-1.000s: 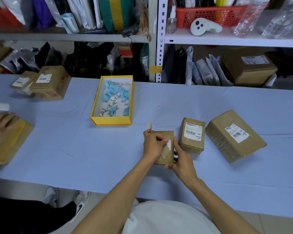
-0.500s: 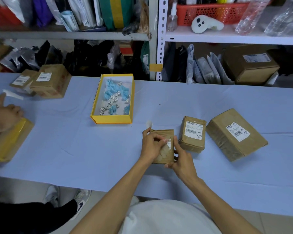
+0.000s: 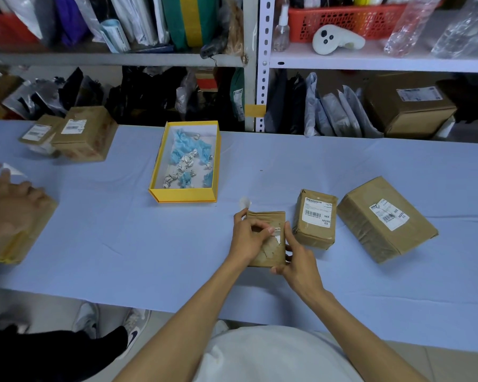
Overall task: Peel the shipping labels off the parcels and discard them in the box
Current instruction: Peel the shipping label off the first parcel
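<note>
**Item 1, small parcel** (image 3: 268, 245). Located at lower centre of the frame, on the blue table (image 3: 122, 244), between both hands. Its long axis runs from the bottom of the frame toward the top, and the labelled face is turned up to the camera. Whether it is lifted off the cloth cannot be told.

**Item 2, label remnant** (image 3: 277, 238). Most of it is torn away; a white patch is left near the parcel's right edge.

**Item 3, left hand** (image 3: 246, 238). Its fingers are curled over the parcel's face, with the index fingertip set at the remnant's torn edge. A pale scrap (image 3: 244, 202) is seen just above the thumb; whether it is pinched or merely stuck cannot be told.

**Item 4, right hand** (image 3: 297, 261). The parcel is gripped at its right edge, with the thumb laid along that side and the fingers curled at the lower corner.

**Item 5, yellow box** (image 3: 186, 199). Placed at upper centre, with crumpled labels (image 3: 186, 166) already inside.

**Progress.** It is judged well begun but unfinished. Intact labels are seen on the middle parcel (image 3: 315, 232), the large parcel (image 3: 370, 232) and the two parcels at upper left (image 3: 86, 144).
</note>
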Tool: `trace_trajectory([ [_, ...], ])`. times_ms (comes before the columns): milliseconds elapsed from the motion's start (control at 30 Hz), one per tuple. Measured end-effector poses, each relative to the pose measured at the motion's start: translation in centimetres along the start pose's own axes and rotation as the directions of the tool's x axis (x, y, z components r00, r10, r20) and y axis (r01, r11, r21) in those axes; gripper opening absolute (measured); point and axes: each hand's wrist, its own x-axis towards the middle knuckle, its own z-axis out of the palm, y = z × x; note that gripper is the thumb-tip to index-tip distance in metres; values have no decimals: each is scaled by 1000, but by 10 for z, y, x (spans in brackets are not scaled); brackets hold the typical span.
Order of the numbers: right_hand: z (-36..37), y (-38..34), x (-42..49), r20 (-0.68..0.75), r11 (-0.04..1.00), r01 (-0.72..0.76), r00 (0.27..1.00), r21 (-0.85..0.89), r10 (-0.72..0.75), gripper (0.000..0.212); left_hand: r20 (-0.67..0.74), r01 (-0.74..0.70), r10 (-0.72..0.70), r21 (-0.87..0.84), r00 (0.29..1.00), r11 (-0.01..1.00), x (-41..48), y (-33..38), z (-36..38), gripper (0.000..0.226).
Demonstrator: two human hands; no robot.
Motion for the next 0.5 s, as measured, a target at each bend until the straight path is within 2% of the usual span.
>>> trace_trajectory([
  [500, -2, -1, 0, 0, 1000, -8, 1000, 10, 8, 114, -51, -16, 14, -35, 999, 999, 2, 3, -7, 4],
])
